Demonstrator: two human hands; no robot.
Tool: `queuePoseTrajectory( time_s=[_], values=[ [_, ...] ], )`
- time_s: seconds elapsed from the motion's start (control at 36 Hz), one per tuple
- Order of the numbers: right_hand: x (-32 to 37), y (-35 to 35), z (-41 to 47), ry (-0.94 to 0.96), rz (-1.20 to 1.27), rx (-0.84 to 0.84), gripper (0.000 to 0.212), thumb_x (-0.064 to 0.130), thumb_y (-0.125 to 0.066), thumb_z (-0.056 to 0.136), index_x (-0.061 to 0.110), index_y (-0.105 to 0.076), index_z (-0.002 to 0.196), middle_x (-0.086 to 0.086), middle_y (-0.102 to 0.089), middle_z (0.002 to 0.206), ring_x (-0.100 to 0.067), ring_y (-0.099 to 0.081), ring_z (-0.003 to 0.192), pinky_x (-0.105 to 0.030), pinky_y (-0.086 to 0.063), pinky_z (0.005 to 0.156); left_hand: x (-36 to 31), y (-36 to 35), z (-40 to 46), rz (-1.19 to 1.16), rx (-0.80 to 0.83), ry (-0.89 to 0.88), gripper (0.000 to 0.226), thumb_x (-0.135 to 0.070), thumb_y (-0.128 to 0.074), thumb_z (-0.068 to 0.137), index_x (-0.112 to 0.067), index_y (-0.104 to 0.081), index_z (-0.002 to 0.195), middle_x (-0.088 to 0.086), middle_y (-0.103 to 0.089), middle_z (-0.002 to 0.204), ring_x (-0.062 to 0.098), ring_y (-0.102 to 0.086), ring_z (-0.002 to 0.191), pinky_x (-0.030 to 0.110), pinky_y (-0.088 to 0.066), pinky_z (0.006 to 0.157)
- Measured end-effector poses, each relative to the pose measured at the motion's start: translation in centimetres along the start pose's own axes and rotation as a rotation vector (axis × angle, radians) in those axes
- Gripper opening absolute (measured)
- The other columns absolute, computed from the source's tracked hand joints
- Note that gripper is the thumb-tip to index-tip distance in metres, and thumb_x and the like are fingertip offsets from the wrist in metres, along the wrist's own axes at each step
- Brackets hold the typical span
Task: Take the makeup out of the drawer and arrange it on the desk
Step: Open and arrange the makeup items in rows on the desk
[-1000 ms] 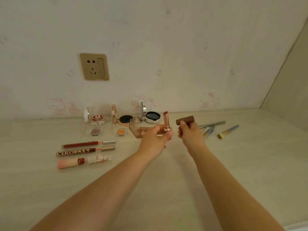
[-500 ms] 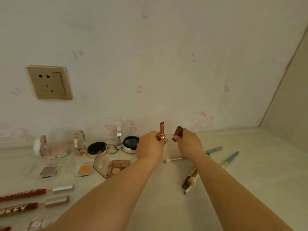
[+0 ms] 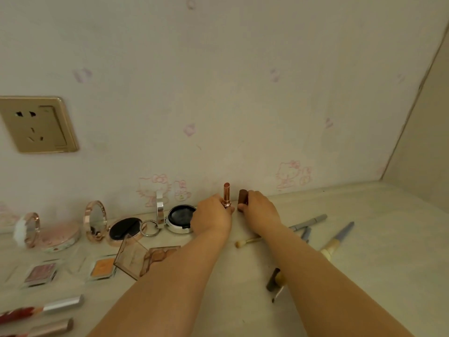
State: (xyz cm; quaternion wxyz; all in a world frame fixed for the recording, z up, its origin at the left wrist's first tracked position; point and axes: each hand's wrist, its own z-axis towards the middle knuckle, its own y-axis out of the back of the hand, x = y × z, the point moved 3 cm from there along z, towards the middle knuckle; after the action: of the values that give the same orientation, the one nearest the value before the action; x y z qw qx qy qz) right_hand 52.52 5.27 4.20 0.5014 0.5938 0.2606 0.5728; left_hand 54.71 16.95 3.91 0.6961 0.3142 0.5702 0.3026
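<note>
Left hand point(image 3: 211, 217) grips uncapped rose-gold metal lipstick tube point(image 3: 226, 194), upright, base near pale wood-grain worktop point(image 3: 379, 251) by wall. Right hand point(image 3: 258, 210) grips dark brown cylindrical lipstick cap point(image 3: 242, 199), upright, just right of tube, apart from it. Open round silver compact with black puff point(image 3: 180, 218) just left of tube, behind left hand. Blue-handled makeup brushes point(image 3: 336, 240) lie right of tube, beyond right forearm.

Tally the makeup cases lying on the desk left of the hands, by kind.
Round compacts: 3
Square single pans: 2
Clear-lidded palette: 1
Total: 6
</note>
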Motion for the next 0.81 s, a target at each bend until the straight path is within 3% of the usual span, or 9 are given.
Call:
queuePoseTrajectory(
  time_s=[0.42,0.58,0.69,0.81],
  values=[
    [0.1,-0.4,0.5,-0.053,-0.058,0.052,0.035,0.033,-0.046,0.096,0.005,-0.052,0.116,-0.013,-0.051,0.119,-0.028,-0.052,0.109,-0.035,-0.042,0.087,-0.5,-0.3,0.0,0.029,0.007,0.049,0.028,-0.036,-0.063,0.086,-0.021,-0.062,0.109,0.006,-0.065,0.107,0.028,-0.06,0.101,0.033,-0.045,0.073],
    [0.0,0.8,-0.1,-0.122,0.151,0.071,0.037,0.023,-0.053,0.093,0.004,-0.046,0.125,-0.015,-0.052,0.125,-0.029,-0.052,0.115,-0.034,-0.041,0.09,-0.5,0.1,-0.6,-0.14,-0.008,0.061,0.05,-0.034,-0.071,0.08,-0.012,-0.051,0.122,0.007,-0.055,0.122,0.026,-0.055,0.11,0.037,-0.046,0.084],
    [-0.1,3.0,-2.3,-0.133,0.293,-0.085,0.027,0.019,-0.047,0.096,0.008,-0.046,0.121,-0.012,-0.056,0.118,-0.025,-0.054,0.105,-0.031,-0.043,0.082,-1.8,1.6,-2.7,-0.268,-0.07,0.022,0.058,-0.032,-0.07,0.08,-0.015,-0.042,0.128,0.004,-0.046,0.125,0.024,-0.055,0.108,0.035,-0.045,0.084],
    [-1.4,5.6,-6.1,-0.159,0.366,-0.214,0.018,0.02,-0.041,0.098,0.011,-0.053,0.108,-0.006,-0.06,0.102,-0.018,-0.053,0.087,-0.028,-0.041,0.074,-4.5,3.3,-5.8,-0.355,-0.182,-0.087,0.034,-0.027,-0.058,0.089,-0.016,-0.045,0.118,0.001,-0.049,0.116,0.018,-0.053,0.088,0.029,-0.038,0.07]
  ],
)
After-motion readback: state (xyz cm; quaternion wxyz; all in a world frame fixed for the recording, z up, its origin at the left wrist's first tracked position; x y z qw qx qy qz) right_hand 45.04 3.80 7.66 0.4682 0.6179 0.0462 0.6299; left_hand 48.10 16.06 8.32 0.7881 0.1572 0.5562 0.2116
